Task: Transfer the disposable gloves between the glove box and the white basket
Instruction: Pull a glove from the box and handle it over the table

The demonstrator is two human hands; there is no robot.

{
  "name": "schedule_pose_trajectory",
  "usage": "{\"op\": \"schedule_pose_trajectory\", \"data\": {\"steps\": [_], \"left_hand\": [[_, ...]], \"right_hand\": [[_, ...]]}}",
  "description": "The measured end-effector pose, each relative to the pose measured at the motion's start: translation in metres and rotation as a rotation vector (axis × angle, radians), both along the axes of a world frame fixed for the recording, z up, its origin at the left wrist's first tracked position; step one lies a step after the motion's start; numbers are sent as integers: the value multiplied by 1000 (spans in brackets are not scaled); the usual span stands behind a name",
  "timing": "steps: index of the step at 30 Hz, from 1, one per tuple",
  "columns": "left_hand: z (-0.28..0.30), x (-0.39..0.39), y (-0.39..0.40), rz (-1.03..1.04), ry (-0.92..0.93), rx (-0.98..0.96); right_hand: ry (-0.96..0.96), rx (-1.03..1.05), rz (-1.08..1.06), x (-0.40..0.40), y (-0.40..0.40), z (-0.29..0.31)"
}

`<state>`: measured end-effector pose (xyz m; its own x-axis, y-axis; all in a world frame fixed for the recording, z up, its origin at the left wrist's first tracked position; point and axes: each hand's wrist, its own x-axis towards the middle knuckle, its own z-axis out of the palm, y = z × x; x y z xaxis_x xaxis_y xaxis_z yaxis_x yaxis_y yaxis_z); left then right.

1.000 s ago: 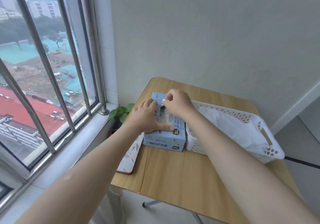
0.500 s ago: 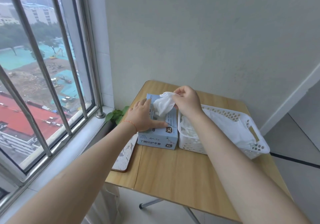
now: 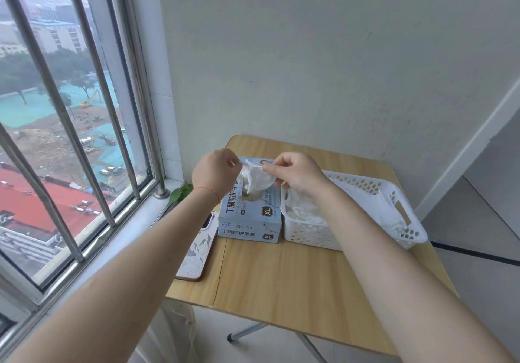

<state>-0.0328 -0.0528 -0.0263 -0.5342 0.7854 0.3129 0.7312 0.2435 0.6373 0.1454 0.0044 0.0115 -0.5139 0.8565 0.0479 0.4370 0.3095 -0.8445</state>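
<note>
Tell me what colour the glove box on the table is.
Pale blue, with dark lettering and black XL badges: the glove box shows best in the head view, the only one.

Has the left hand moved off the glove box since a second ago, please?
Yes. The left hand has lifted off the top of the glove box, which stays beside the white basket, and now pinches the glove above it.

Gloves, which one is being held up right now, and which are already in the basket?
The glove pinched by both hands, left hand and right hand, hangs over the box. The other gloves lie crumpled in the basket.
</note>
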Motion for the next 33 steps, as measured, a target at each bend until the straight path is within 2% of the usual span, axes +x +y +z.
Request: {"op": "schedule_pose_trajectory", "data": {"steps": [5, 7, 9, 10, 12, 14, 19, 24, 26, 28, 33], "left_hand": [[-4, -16, -9, -68, 61, -249], [2, -11, -10, -110, 73, -179], [8, 1, -11, -202, 65, -67], [8, 6, -12, -276, 77, -81], [3, 15, -12, -399, 178, -252], [-7, 20, -15, -430, 279, -414], [-18, 18, -23, -455, 193, -342], [-20, 12, -24, -463, 217, -381], [-21, 12, -24, -465, 196, -365], [-20, 14, -25, -461, 177, -360], [-18, 15, -27, -464, 196, -386]], "right_hand": [[85, 63, -206, 5, 7, 0], [58, 40, -226, 3, 8, 1], [-47, 15, -210, 0, 6, 3], [-118, 17, -192, -2, 4, 3], [-267, 64, -141, -6, -1, 5], [-364, 108, -109, -11, -4, 7], [-345, -8, -20, -21, -9, 3], [-510, 186, 7, -27, -10, -6], [-569, 204, 28, -29, -10, -8], [-561, 213, 18, -30, -11, -9], [-391, 315, -234, -20, -2, 3]]}}
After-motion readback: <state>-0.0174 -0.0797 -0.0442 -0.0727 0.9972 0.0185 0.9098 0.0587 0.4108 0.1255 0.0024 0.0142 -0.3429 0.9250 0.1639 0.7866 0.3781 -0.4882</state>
